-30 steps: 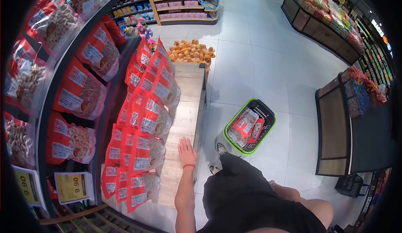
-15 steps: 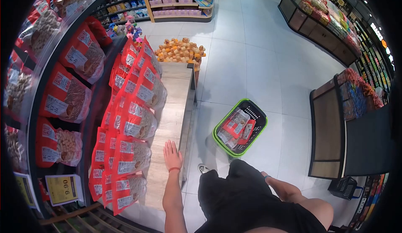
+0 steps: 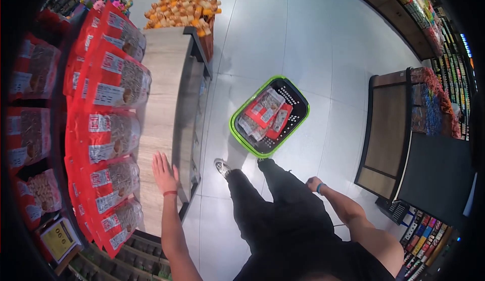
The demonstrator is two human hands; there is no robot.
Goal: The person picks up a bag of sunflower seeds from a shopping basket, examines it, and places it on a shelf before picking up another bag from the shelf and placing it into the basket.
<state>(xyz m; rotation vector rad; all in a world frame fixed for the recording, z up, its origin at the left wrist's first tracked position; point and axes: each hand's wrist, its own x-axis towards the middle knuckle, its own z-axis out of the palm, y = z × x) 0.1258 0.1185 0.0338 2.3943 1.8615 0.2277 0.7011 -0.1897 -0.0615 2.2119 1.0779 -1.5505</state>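
My left hand [image 3: 165, 174] lies flat on the wood-grain top of a display ledge [image 3: 164, 84], fingers stretched out, with a red band at the wrist. Just left of it stand red and clear bags of dried goods [image 3: 112, 137] in rows. My right hand [image 3: 313, 184] hangs beside my right leg with its fingers curled in; what it holds, if anything, is hidden. In front of my feet, a black shopping basket with a green rim [image 3: 234, 129] rests on the floor. Inside the basket are red and clear bags [image 3: 263, 110], apart from both hands.
Yellow-orange plush toys [image 3: 177, 10] fill a bin past the ledge's far end. At lower left is a yellow price sign [image 3: 59, 238]. A wood-panelled display counter [image 3: 386, 129] stands on the right, with a small dark basket [image 3: 394, 211] near its foot. Pale tiles [image 3: 308, 38] cover the floor.
My view has tilted down and moved forward along the ledge. The basket, bags and plush toys now appear farther left. My left hand still lies on the ledge; more of my legs and shoes shows.
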